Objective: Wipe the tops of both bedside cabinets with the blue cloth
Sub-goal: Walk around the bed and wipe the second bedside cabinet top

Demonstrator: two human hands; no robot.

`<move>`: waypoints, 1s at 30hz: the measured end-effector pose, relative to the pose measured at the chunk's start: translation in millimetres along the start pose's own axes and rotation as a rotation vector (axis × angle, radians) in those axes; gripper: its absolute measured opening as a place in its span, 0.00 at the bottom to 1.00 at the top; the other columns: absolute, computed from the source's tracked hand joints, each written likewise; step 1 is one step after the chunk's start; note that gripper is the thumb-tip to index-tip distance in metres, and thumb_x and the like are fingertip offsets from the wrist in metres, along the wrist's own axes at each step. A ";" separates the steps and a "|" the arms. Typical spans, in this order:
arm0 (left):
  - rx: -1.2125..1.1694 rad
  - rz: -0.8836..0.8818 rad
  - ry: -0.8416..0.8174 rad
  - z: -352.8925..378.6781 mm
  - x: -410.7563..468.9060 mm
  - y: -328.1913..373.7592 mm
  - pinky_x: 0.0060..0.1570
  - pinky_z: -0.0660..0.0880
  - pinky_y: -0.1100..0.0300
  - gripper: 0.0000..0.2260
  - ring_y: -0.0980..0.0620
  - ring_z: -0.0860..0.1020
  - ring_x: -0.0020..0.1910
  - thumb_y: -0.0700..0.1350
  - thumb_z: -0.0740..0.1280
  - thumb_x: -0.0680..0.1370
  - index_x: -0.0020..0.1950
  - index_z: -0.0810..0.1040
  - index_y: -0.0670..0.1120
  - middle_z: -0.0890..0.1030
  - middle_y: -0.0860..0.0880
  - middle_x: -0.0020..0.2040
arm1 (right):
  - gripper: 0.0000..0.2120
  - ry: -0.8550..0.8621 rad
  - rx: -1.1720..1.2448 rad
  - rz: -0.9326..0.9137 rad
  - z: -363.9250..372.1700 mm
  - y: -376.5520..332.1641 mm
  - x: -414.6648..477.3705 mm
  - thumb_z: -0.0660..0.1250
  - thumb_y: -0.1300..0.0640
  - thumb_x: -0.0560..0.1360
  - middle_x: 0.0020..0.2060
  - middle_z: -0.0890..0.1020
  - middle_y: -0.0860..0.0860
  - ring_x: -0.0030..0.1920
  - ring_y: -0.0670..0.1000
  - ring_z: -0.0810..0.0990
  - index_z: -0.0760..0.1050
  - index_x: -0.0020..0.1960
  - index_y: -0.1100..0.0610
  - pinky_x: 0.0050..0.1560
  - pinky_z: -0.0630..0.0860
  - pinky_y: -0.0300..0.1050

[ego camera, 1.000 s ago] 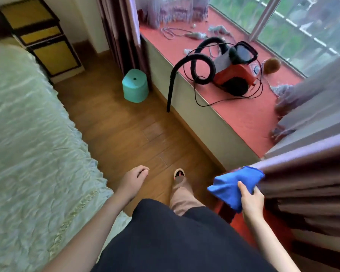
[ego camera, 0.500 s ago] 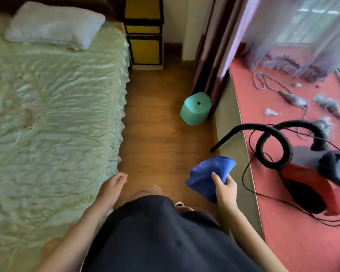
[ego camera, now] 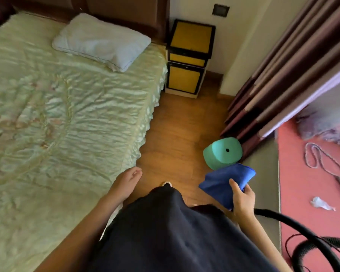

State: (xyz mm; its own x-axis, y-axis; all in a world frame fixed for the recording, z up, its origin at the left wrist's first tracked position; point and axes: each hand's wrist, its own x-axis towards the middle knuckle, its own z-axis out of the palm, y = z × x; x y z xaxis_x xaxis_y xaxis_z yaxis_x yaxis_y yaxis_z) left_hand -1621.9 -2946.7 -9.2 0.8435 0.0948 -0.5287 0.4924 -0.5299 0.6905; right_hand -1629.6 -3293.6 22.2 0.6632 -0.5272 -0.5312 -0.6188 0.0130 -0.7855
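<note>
Right hand (ego camera: pixel 242 201) grips the blue cloth (ego camera: pixel 224 182), thumb on top, fingers wrapped under; cloth is bunched and held in the air above the wood floor (ego camera: pixel 177 134), just in front of the teal plastic stool (ego camera: pixel 223 153). Left hand (ego camera: pixel 127 182) is empty, fingers loosely curled, hanging beside the bed's near right edge, not touching anything visible. Hands are apart, one on each side of the person's dark garment (ego camera: pixel 175 232). A shoe tip (ego camera: pixel 166 183) shows on the floor between them.

Bed (ego camera: pixel 67 114) with a pale green quilted cover fills the left; a white pillow (ego camera: pixel 101 41) lies at its head end near the right side. The bedside cabinet (ego camera: pixel 190 57), yellow panels with black frame, stands at the far end of the floor strip, against the wall and just beside the bed's head corner; its top is bare, well apart from the cloth. Only this one cabinet is in view.

Brown curtains (ego camera: pixel 283 79) hang at right. The red window ledge (ego camera: pixel 302 183) carries a looped cord (ego camera: pixel 314 154) and a small white scrap (ego camera: pixel 321 203). A black vacuum hose (ego camera: pixel 302 232) curves over the ledge's near edge, passing behind the right wrist.
</note>
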 end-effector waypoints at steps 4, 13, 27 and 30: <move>0.005 0.089 -0.045 -28.6 77.1 72.9 0.55 0.74 0.60 0.10 0.56 0.78 0.54 0.51 0.60 0.80 0.57 0.78 0.53 0.80 0.54 0.54 | 0.09 0.123 0.007 0.008 11.1 -52.6 50.5 0.67 0.57 0.76 0.35 0.76 0.53 0.37 0.53 0.74 0.73 0.38 0.57 0.37 0.70 0.46; -0.003 0.102 -0.077 -51.0 224.6 173.3 0.56 0.72 0.60 0.13 0.56 0.77 0.55 0.52 0.59 0.80 0.61 0.77 0.51 0.79 0.54 0.56 | 0.10 0.189 0.019 0.045 64.1 -152.1 180.5 0.67 0.57 0.76 0.33 0.75 0.54 0.34 0.53 0.73 0.71 0.37 0.57 0.37 0.70 0.46; -0.091 -0.135 0.245 -134.6 413.1 253.0 0.49 0.72 0.51 0.08 0.48 0.79 0.48 0.47 0.61 0.81 0.51 0.79 0.48 0.83 0.48 0.47 | 0.04 -0.132 -0.098 -0.071 249.9 -378.4 392.5 0.68 0.58 0.76 0.38 0.80 0.54 0.39 0.55 0.80 0.76 0.45 0.59 0.45 0.76 0.51; -0.081 -0.151 0.265 -154.5 450.9 261.8 0.49 0.72 0.52 0.08 0.48 0.80 0.48 0.47 0.61 0.81 0.52 0.80 0.48 0.83 0.49 0.47 | 0.06 -0.190 -0.091 -0.081 288.8 -416.0 420.0 0.67 0.57 0.77 0.40 0.81 0.53 0.41 0.55 0.80 0.76 0.50 0.59 0.45 0.77 0.52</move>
State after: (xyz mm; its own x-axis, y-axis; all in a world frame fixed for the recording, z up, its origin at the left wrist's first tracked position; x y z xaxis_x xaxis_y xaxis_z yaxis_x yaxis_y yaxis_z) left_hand -1079.6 -2912.4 9.4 0.7809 0.3896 -0.4883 0.6228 -0.4253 0.6567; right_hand -972.0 -3275.1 34.2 0.7743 -0.3539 -0.5247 -0.5902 -0.1043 -0.8005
